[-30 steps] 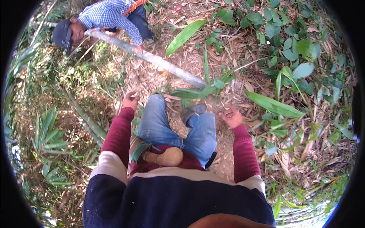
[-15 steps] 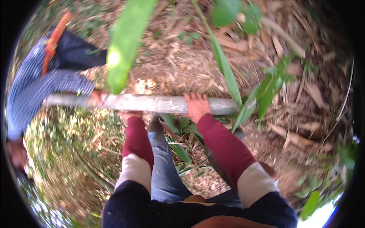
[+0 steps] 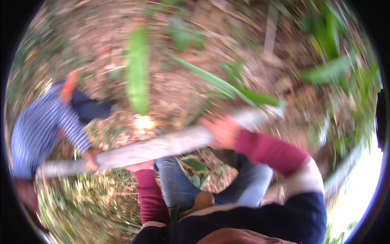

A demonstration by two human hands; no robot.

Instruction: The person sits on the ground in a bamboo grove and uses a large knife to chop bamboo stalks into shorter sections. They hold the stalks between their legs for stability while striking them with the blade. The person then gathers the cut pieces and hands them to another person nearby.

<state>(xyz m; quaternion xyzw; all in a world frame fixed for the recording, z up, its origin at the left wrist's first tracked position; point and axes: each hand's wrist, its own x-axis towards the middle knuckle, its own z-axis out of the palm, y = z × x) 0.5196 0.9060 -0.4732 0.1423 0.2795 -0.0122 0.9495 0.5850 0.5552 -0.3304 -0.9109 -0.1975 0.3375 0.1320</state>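
Observation:
A thick, pale grey bamboo pole (image 3: 162, 145) runs across the view, its right part tilted away from me. My right hand (image 3: 222, 131) lies over the pole right of the middle, gripping it, blurred by motion. Lower left, my left hand (image 3: 139, 166) grips the near underside, its fingers mostly hidden by the pole. Further left, a co-worker in a striped blue shirt (image 3: 42, 126) has a hand (image 3: 92, 158) around the same pole. The pole's right end (image 3: 270, 112) is smeared, close to long green leaves.
Long green leaves (image 3: 138, 73) hang ahead, with more foliage (image 3: 329, 69) at the far right. Dry husks and litter cover the ground (image 3: 260, 73). Low plants (image 3: 93, 199) grow at the left near side. My legs in jeans (image 3: 174, 175) stand just behind the pole.
The pole has gone from nearly level to slanted, its left part nearer me and its right end farther away. Both my hands have stayed on it. The view has shifted and blurred.

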